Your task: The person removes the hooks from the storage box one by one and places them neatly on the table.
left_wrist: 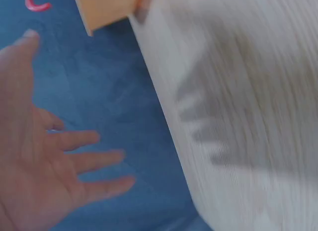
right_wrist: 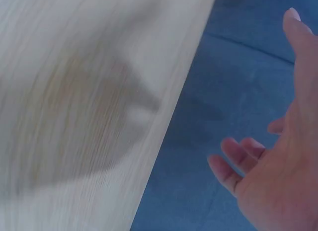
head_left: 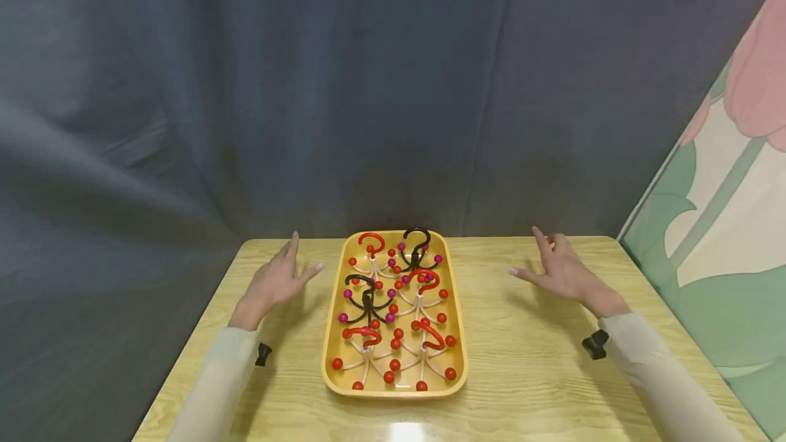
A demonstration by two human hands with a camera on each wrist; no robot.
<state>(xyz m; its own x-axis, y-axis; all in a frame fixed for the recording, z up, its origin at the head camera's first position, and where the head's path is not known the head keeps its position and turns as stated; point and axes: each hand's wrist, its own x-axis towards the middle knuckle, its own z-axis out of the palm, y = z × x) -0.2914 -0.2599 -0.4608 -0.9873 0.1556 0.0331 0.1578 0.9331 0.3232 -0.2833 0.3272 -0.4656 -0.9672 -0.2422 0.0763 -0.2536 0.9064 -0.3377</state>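
A yellow tray (head_left: pixel 393 395) stands on the table between my two hands. Inside it are several hooked pieces with spreading legs tipped by balls. Some, like the one at front right (head_left: pixel 424 353), have a red hook, white legs and red balls; two, such as the black piece (head_left: pixel 367 301), carry magenta balls. My left hand (head_left: pixel 273 285) hovers left of the tray, fingers extended and thumb toward it, holding nothing. To the tray's right, my right hand (head_left: pixel 563 274) is also raised over the table, empty, its fingers loosely bent in the right wrist view.
The light wooden table (head_left: pixel 522 374) carries the tray near its middle. A dark blue-grey curtain (head_left: pixel 393 87) hangs behind the far edge and down the left side. On the right stands a panel with pink and green flower shapes (head_left: pixel 737 224). Each wrist wears a black strap piece (head_left: pixel 594 344).
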